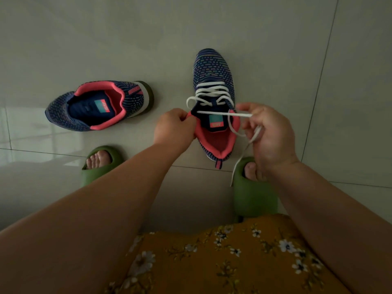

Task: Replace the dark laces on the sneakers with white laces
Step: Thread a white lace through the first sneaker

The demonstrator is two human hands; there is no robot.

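Note:
A dark-blue knit sneaker [213, 68] with a pink lining stands toe-away on the floor, threaded with a white lace [210, 92]. My left hand [174, 126] pinches the pink collar at the shoe's left side. My right hand [269, 132] holds the white lace to the right of the shoe; one strand runs taut across the tongue and a loose end hangs down past my fingers. A second matching sneaker [99, 105] lies to the left, toe pointing left, and no lace shows on it.
My feet in green slippers [99, 164] [254, 198] rest on the grey tiled floor [212, 22], the right one just behind the laced shoe's heel. A mustard floral garment [229, 257] covers my lap at the bottom.

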